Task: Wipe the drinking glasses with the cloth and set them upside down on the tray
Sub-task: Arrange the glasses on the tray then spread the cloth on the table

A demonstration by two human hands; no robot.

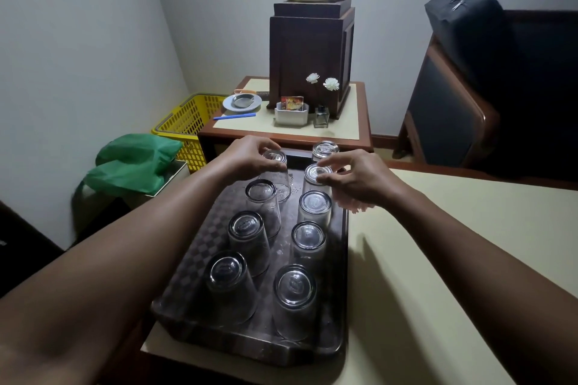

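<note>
Drinking glasses (308, 236) stand upside down in two rows on the dark tray (237, 347), most of them nearer the person than both hands, between the forearms.

Head view:
- The left hand (247, 156) curls its fingers round the upturned base of the left-row glass (278, 175).
- The right hand (353, 178) pinches the base rim of the right-row glass (316, 172), just to its left, with thumb and fingertips.
- The far glass (325, 149) stands just beyond the right hand's fingertips.
- The pale table (438, 259) lies under the right forearm.
- The yellow basket (187, 122) is beyond and left of the left hand.
</note>
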